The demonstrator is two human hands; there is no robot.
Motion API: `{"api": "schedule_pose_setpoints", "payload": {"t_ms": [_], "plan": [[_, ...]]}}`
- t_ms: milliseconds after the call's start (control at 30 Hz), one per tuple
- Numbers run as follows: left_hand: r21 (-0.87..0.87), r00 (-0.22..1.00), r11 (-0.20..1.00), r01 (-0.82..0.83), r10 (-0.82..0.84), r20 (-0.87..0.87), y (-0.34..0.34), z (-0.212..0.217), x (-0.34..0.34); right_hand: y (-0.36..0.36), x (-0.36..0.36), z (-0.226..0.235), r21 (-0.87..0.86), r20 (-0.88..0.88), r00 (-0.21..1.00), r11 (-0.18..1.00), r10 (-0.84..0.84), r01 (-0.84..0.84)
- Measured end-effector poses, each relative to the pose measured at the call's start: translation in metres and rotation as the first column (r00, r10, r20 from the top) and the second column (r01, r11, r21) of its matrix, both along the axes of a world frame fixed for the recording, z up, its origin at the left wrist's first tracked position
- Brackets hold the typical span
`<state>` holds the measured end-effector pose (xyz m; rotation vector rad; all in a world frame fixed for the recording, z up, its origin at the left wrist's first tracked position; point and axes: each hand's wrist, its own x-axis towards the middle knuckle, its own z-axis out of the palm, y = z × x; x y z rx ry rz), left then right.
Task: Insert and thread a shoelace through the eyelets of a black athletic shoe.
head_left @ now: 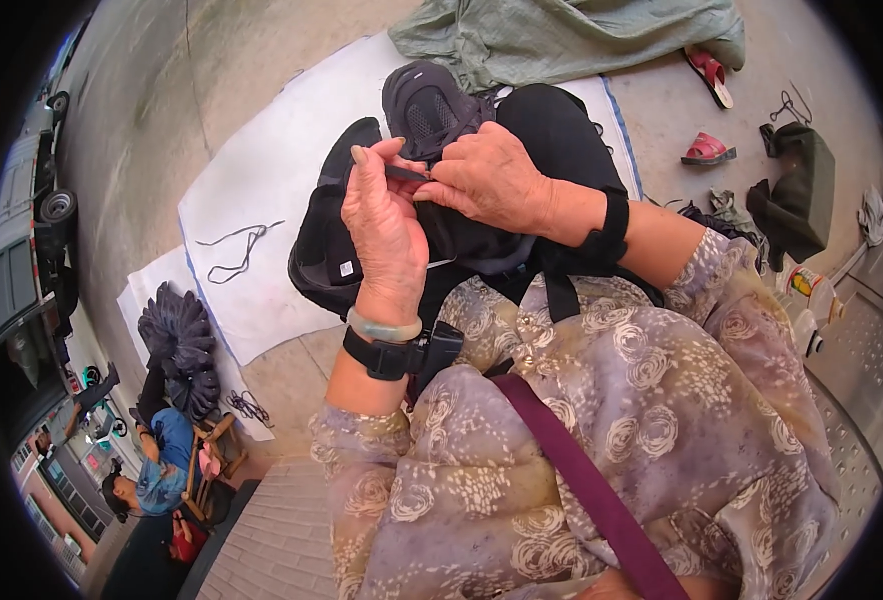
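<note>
A dark shoe upper (431, 105) with a mesh toe rests on my lap. My left hand (386, 225) is raised over it, thumb and fingers pinching a thin dark strip or tool (406, 173). My right hand (486, 180) grips the shoe's edge and meets the same strip at its fingertips. A second black shoe piece (326, 255) lies under my left hand. Both wrists wear black bands, and the left also carries a pale green bangle (384, 328).
White sheets (261, 190) cover the concrete ground with loose dark laces (236, 250) and a stack of dark shoe uppers (176, 345). Green cloth (561, 35) lies ahead, red sandals (708, 150) and a dark bag (801, 190) to the right. Another person (156, 470) sits at lower left.
</note>
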<state>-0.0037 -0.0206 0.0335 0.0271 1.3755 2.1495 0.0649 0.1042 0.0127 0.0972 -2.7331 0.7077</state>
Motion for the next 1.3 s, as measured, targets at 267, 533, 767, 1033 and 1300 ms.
{"api": "schedule_pose_setpoints", "payload": {"t_ms": [267,533,767,1033,1300], "plan": [[-0.217,0.974,0.957,0.195,-0.215,-0.073,-0.023,-0.013,0.01,0.006,0.002,0.002,0.031,0.12,0.985,0.991,0.128,-0.133],[-0.215,0.989,0.968,0.13,-0.141,-0.039,-0.02,-0.028,0.0,0.017,0.003,0.006,0.008,0.067,0.989,0.991,0.134,-0.134],[-0.374,0.963,0.927,0.021,-0.119,-0.241,-0.014,-0.049,-0.01,0.04,0.014,-0.013,-0.487,0.199,0.963,0.834,-0.183,0.259],[-0.463,0.948,0.886,0.01,-0.157,-0.278,-0.013,-0.052,-0.008,0.048,0.024,-0.031,-0.585,0.272,0.933,0.729,-0.237,0.356],[-0.667,0.608,0.717,-0.202,-0.442,-0.66,-0.008,-0.052,-0.02,0.045,0.023,-0.028,-0.544,0.254,0.942,0.774,-0.218,0.325]]}}
